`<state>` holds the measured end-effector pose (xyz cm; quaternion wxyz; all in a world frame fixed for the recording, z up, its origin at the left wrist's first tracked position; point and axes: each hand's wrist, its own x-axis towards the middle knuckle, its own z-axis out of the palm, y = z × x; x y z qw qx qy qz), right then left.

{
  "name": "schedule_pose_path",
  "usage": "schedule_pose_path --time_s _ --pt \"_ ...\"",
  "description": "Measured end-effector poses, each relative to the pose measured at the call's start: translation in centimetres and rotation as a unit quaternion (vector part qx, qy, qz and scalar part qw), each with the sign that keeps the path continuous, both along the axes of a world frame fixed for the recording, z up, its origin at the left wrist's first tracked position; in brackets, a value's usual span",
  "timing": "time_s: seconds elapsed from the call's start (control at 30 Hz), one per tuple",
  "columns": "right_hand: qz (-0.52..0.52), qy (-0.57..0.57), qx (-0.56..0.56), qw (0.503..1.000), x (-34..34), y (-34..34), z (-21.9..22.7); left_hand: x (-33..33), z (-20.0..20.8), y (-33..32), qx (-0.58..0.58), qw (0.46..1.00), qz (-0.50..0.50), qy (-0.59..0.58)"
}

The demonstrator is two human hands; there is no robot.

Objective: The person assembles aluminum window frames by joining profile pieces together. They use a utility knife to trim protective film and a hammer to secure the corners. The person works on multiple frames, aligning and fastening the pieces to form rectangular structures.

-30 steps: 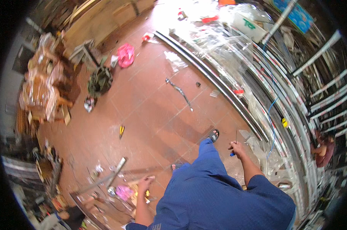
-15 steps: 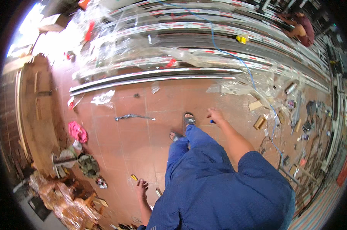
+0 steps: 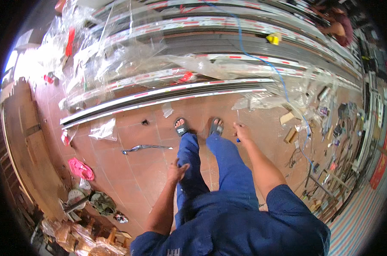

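1. At far left, long wooden boards (image 3: 29, 158) run along the edge of the tiled floor (image 3: 127, 187).
2. Right of them, a crumpled pink cloth (image 3: 81, 169) lies on the floor, with an olive-green bundle (image 3: 103, 202) below it.
3. Next come a piece of clear plastic (image 3: 103, 129) and a thin dark strip (image 3: 146, 147), both lying flat. Beyond them, a long bar (image 3: 167, 94) stretches across, other bars stacked behind it.
4. The left hand (image 3: 176, 171) is in front of the left trouser leg (image 3: 191, 149), thumb and fingers apart; whether it touches the cloth, I cannot tell.
5. Two dark sandals (image 3: 216, 126) are on the person's feet.
6. The right hand's (image 3: 243, 133) fingers are curled and clamped on a thin tool (image 3: 238, 140), its blue handle showing below the fist and its shaft pointing up.
7. Further right, a wood block (image 3: 286, 118) lies near a blue hose (image 3: 283, 85).
8. At upper right, a co-worker (image 3: 341, 27) is beside the bars.
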<state>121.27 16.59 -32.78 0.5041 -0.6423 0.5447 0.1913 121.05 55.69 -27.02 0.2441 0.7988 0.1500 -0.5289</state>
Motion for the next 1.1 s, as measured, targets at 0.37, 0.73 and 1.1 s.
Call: schedule_pose_path --time_s 0.37,0.73,1.1 --pt "-0.159 0.059 0.117 0.979 14.1 0.0 -36.3 2.9 -8.0 -6.1 0.101 0.982 -0.139 -0.073" --pt "-0.291 0.113 0.087 0.946 18.6 -1.2 -46.5 -0.3 -10.2 -9.7 0.115 0.988 -0.099 -0.002" --pt "-0.364 -0.006 0.193 0.911 1.7 3.4 3.1 6.4 -13.3 -0.1 -0.091 0.703 0.705 0.024"
